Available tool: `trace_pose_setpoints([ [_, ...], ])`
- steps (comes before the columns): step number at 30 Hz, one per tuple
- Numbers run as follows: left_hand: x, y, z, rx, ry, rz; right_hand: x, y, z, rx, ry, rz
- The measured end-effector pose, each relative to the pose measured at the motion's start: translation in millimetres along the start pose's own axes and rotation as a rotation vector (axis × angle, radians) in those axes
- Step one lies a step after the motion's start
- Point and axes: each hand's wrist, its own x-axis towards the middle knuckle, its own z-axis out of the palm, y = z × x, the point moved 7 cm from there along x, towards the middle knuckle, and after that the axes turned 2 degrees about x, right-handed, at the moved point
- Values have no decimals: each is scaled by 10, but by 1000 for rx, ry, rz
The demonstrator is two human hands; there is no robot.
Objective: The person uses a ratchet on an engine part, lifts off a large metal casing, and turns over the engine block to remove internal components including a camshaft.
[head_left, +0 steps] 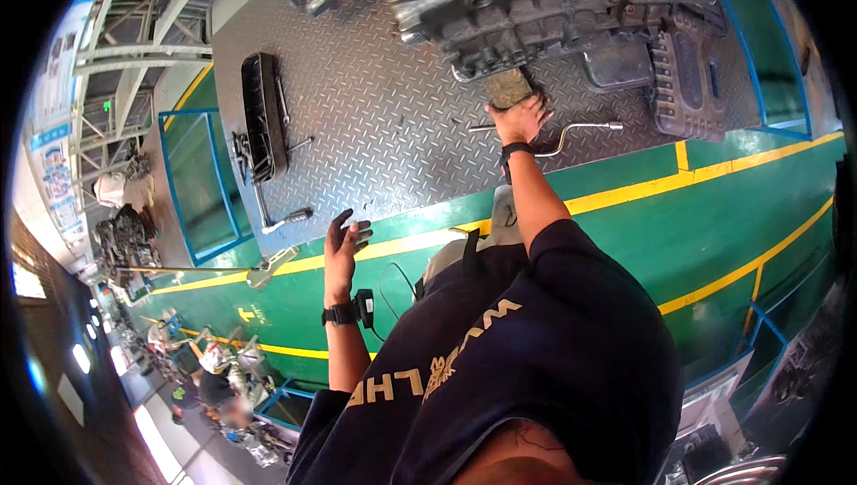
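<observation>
At the near side of a dark engine block (527, 16), my right hand (522, 119) grips the near end of a rough brown block (507, 88). Its thumb lies on the left and its fingers on the right. The brown block's far end meets the engine block's lower edge. A cranked speed wrench (576, 132) lies on the metal plate beside this hand, partly hidden by the wrist. My left hand (348, 242) hovers off the table's near edge, holding nothing, with its fingers apart.
The tread-plate table (375, 128) bears a long black cover (262, 115), a spanner (283, 99) and a ratchet (287, 217) on the left. A dark ribbed oil pan (687, 74) sits on the right. Blue-framed panels (210, 186) flank the table. People work in the background, lower left.
</observation>
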Motion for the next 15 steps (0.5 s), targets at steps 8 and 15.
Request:
trace_pose_setpoints([
  [8, -283, -797, -1337, -125, 182, 231, -827, 697, -600, 101, -229, -208],
  [15, -786, -3367, -2569, 46, 559, -102, -1488, 3723, -897, -34, -869, 506],
])
